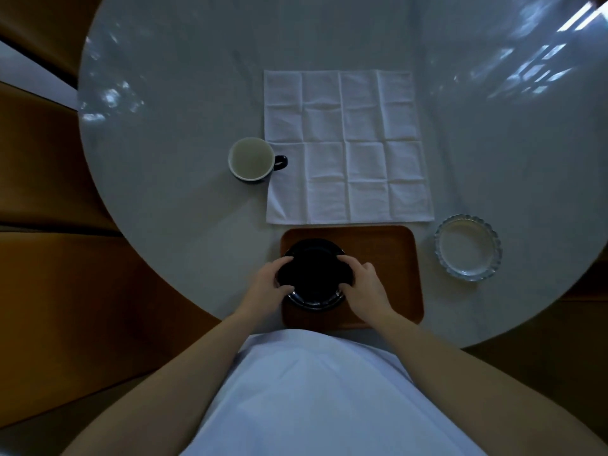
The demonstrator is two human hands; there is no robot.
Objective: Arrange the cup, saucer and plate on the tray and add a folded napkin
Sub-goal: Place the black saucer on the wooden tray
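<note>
Round pale table [184, 93] seen from above. At 6 o'clock, a brown wooden tray [388, 258] carries a dark saucer [314, 274] on its left half; the left hand [268, 283] and right hand [365, 286] grip the saucer's opposite rims, fingers curled over the edges. Just beyond the tray, toward 12 o'clock, a white napkin [347, 146] lies unfolded (crease grid visible). A dark cup [253, 159] with pale interior stands at the napkin's 9 o'clock edge, handle over the cloth. A scalloped glass plate [467, 246] sits at the tray's 3 o'clock, apart from it.
</note>
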